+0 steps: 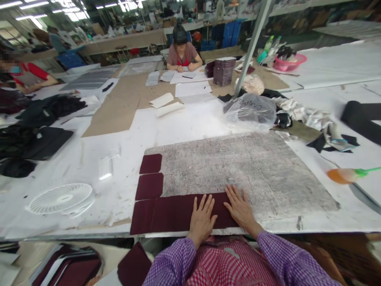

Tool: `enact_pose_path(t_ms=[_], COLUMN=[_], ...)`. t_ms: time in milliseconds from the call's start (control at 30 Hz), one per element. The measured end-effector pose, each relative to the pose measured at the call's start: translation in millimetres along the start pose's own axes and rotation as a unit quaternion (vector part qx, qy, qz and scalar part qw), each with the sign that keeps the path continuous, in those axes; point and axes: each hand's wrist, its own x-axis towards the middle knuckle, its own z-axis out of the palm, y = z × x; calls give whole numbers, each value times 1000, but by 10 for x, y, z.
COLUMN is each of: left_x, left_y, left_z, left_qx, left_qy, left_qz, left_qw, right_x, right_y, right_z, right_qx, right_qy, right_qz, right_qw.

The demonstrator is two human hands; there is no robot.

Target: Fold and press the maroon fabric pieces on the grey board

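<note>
A long maroon fabric strip [175, 212] lies flat along the near edge of a worn grey board [238, 167]. On its middle rests my left hand [203, 216], palm down with fingers stretched out. Toward the strip's right end, my right hand [241, 208] lies flat and spread, partly on the fabric and partly on the board; it hides that end. Two smaller maroon pieces [149, 186] lie one above the other at the board's left edge, beyond the strip's left end. A crease or seam crosses the strip near that end.
At left lie a white fan [62, 198] and dark fabric piles [47, 109]. A plastic bag [251, 111] and an orange-filled bottle [342, 174] are on the right. Below the table edge sit more maroon pieces [79, 266]. A metal post [253, 47] rises ahead; two people sit across.
</note>
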Motion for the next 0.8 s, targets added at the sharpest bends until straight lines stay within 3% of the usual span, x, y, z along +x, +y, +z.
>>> enact_pose_path(t_ms=[100,167,300,333,400,467,600,700,800], left_x=[14,26,-4,-38,-159,-363,-976,-1537,-2117], left_y=[6,19,-2,-43,-193,-431,-1005,-1290,-1343], left_z=[-7,-22,-87,-106,-141,-176,-219,-196,-110], left_qx=[-12,-31,-113,-127,-123,-84,-22,-13,-18], left_qy=[-7,-10,-5,7,62,135,230,257,260], left_qz=[-5,-16,-32,-54,-162,-316,-548,-648,-707], left_qw=[1000,999,993,990,977,935,804,717,658], right_x=[-37,25,252,294,342,355,361,431,573], right_y=[254,257,-173,-311,-528,-628,-599,-630,-825], right_z=[-152,-229,-142,-78,57,162,229,238,276], right_qx=[-13,-12,32,45,64,76,68,53,51], right_qy=[11,10,-21,-26,-28,-28,-28,-34,-41], right_qz=[7,-15,-156,-189,-229,-247,-272,-303,-340], right_qw=[1000,1000,987,981,971,966,959,951,938])
